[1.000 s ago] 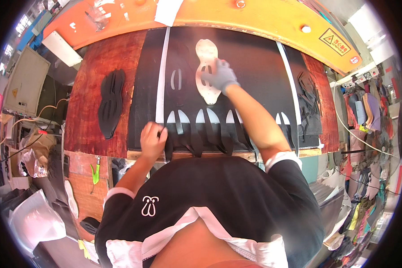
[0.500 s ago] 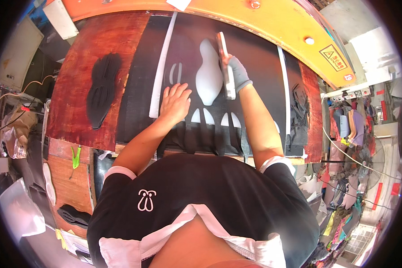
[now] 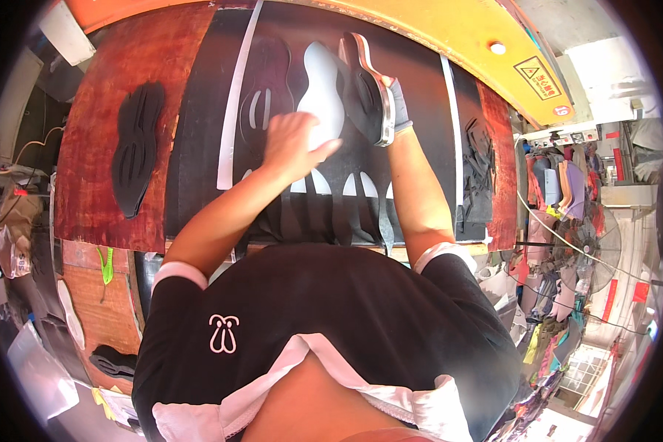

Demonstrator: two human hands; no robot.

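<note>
My right hand (image 3: 398, 109), in a grey glove that leaves the fingers bare, grips a sole-shaped cutting die (image 3: 384, 96) by its right rim. The die is tilted, and a black sole piece (image 3: 364, 92) shows inside it. My left hand (image 3: 296, 144), slightly blurred, has its fingers apart and thumb out. It is over the lower part of a white sole-shaped opening (image 3: 323, 74) in the black sheet (image 3: 420, 81); whether it touches the sheet I cannot tell. Left of the opening, a dark sole outline (image 3: 276, 62) has narrow white slots.
Stacked black soles (image 3: 136, 147) lie on the reddish-brown board (image 3: 177, 66) at left. Black offcuts (image 3: 476, 166) lie at right. White strips (image 3: 234, 125) run along the sheet. An orange machine beam (image 3: 449, 33) crosses the far side. A fan (image 3: 582, 250) stands at right.
My right hand has turned the die from nearly edge-on, so its inside and the black sole piece show. My left hand has moved right, from the sheet to over the white opening. The view has shifted.
</note>
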